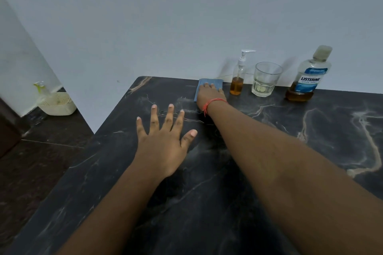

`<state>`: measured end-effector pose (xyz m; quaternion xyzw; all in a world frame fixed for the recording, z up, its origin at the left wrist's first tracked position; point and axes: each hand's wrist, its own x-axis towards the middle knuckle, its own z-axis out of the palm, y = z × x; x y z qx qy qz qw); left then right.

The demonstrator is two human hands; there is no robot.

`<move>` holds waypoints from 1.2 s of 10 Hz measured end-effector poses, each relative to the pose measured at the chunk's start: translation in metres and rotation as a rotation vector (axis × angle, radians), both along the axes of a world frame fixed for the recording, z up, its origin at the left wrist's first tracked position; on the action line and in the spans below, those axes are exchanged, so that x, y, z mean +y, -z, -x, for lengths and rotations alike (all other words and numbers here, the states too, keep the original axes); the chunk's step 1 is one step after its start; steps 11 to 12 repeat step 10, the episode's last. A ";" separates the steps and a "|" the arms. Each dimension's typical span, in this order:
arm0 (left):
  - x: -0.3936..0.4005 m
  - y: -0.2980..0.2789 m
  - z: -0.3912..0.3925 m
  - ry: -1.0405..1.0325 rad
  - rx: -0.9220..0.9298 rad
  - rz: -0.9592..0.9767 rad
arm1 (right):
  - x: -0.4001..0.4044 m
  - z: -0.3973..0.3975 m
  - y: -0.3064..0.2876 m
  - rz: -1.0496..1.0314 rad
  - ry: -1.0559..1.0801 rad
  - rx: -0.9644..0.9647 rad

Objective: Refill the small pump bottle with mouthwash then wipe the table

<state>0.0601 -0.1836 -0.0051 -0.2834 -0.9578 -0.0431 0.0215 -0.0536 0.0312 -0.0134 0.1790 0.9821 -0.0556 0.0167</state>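
Observation:
A folded blue cloth (215, 82) lies at the far edge of the dark marble table (269, 141), close to the wall. My right hand (210, 95) rests flat on top of it, pressing it down, a red thread around the wrist. Just right of the cloth stands the small clear pump bottle (238, 77), capped, with amber liquid in its lower part. Further right is the large mouthwash bottle (306, 76) with a blue label, capped, a little amber liquid at its bottom. My left hand (163, 136) lies flat on the table with fingers spread, holding nothing.
An empty clear drinking glass (265, 79) stands between the two bottles. The wall runs right behind them. The table's left edge drops to a dark floor, where a cream plastic basket (58, 103) sits by the wall.

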 end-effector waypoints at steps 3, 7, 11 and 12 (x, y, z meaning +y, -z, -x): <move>0.008 0.000 -0.004 0.005 -0.022 0.010 | 0.010 -0.003 0.000 0.038 -0.060 0.044; 0.021 -0.009 -0.043 0.001 -0.061 0.007 | 0.010 -0.127 -0.012 -0.012 -0.077 0.159; 0.050 -0.032 -0.103 0.028 -0.123 0.053 | 0.046 -0.290 -0.029 0.032 0.140 0.106; 0.050 -0.032 -0.103 0.028 -0.123 0.053 | 0.046 -0.290 -0.029 0.032 0.140 0.106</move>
